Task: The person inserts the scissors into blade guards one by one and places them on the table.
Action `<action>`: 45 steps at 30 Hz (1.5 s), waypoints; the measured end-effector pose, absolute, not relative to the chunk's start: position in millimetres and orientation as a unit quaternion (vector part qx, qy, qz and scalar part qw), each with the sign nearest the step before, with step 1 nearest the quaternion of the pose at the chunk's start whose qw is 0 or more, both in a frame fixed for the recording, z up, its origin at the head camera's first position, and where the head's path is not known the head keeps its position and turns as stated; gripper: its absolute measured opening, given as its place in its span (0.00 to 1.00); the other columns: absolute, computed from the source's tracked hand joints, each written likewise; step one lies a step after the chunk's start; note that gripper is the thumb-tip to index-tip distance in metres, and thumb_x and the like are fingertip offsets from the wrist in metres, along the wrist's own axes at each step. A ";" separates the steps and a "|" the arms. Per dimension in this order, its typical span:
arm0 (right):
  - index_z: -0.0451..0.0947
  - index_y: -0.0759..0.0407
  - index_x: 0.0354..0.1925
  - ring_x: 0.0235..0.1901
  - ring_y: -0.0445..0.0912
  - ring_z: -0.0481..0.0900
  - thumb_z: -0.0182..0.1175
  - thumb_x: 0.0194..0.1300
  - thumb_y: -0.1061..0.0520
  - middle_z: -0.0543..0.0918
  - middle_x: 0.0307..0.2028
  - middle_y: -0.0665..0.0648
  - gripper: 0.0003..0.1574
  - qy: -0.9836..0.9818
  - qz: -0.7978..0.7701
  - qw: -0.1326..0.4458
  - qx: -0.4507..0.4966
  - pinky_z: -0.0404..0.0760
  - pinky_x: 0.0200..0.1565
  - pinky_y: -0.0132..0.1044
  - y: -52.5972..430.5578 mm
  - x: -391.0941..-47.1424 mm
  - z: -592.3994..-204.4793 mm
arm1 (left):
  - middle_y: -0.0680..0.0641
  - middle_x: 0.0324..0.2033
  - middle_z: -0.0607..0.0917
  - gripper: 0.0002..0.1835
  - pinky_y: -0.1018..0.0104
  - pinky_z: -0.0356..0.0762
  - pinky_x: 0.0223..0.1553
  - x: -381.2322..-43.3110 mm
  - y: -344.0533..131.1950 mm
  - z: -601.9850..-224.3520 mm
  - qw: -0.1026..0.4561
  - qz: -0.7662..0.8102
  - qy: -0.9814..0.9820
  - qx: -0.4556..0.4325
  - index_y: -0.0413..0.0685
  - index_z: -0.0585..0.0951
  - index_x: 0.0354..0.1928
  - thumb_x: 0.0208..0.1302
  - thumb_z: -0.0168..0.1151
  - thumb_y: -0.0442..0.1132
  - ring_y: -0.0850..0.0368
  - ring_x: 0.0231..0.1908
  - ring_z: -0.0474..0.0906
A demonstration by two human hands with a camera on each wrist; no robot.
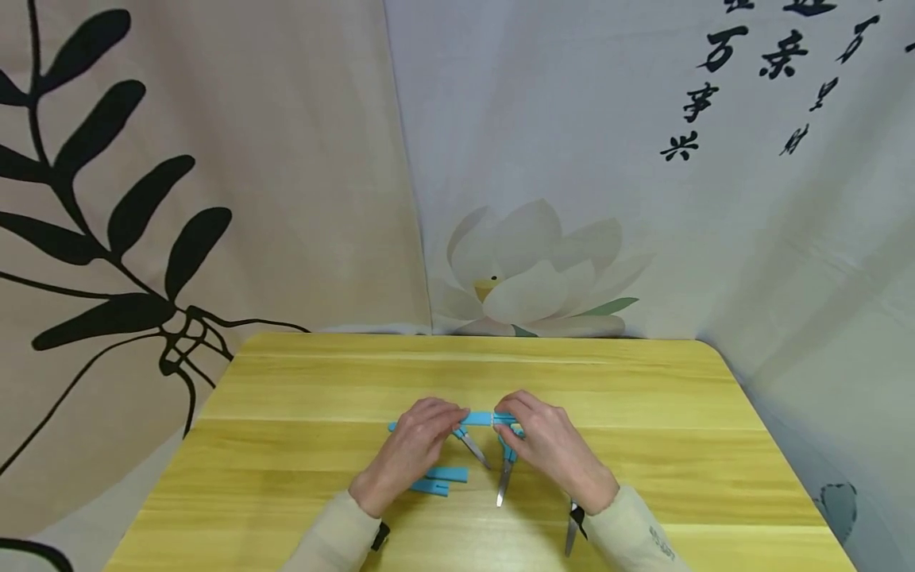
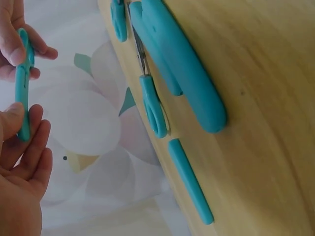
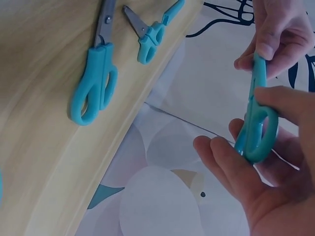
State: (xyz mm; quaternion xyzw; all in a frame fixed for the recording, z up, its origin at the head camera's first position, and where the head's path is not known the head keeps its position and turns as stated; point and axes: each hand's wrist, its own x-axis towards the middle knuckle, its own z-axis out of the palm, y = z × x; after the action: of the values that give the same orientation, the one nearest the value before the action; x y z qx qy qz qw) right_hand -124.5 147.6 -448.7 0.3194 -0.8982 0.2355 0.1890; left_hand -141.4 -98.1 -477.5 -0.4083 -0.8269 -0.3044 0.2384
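Note:
Both hands hold a blue pair of scissors (image 3: 264, 137) with a matching blade cover (image 1: 477, 418) over its blades, level above the table. The left hand (image 1: 418, 437) pinches the cover's far end between thumb and fingers. My right hand (image 1: 550, 445) grips the looped handles, thumb on one side. A narrow seam shows where cover and handles meet. Below the hands lie partly spread scissors (image 1: 475, 451) and a second pair (image 1: 505, 477) with bare blades. Another blade (image 1: 571, 531) shows beside the right wrist, its handles hidden.
Two flat blue pieces (image 1: 446, 474) lie together near the left wrist. A slim blue bar (image 2: 191, 182) rests close to the far edge of the wooden table (image 1: 679, 445). Printed cloth curtains (image 1: 322, 159) hang behind the table.

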 end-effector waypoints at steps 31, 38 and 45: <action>0.84 0.62 0.43 0.36 0.43 0.87 0.76 0.61 0.61 0.86 0.43 0.55 0.13 -0.893 0.245 0.173 0.337 0.85 0.34 0.28 156.8 -124.6 -452.1 | 0.44 0.40 0.91 0.13 0.57 0.86 0.51 -140.5 -82.5 -475.2 0.250 -0.307 -0.819 -0.415 0.39 0.91 0.44 0.55 0.76 0.24 0.48 0.46 0.87; 0.84 0.62 0.43 0.36 0.44 0.88 0.76 0.62 0.60 0.86 0.44 0.55 0.14 -0.890 0.225 0.193 0.347 0.86 0.34 0.30 160.1 -125.5 -448.6 | 0.45 0.40 0.91 0.13 0.59 0.86 0.50 -145.3 -76.8 -478.1 0.253 -0.334 -0.805 -0.421 0.38 0.90 0.44 0.55 0.76 0.25 0.49 0.45 0.87; 0.84 0.61 0.43 0.34 0.44 0.87 0.77 0.60 0.59 0.86 0.43 0.54 0.15 -0.885 0.195 0.209 0.367 0.85 0.32 0.30 165.1 -129.7 -439.2 | 0.50 0.43 0.90 0.16 0.57 0.85 0.50 -149.3 -81.9 -464.6 0.175 -0.318 -0.841 -0.402 0.43 0.87 0.53 0.65 0.73 0.36 0.57 0.42 0.86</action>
State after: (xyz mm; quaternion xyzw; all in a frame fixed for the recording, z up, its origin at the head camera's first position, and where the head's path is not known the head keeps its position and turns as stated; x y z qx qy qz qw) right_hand -129.7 165.1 -439.2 0.3674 -0.8850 0.1950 0.2090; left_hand -149.3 -81.9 -464.6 -0.4019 -0.8408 -0.3175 0.1754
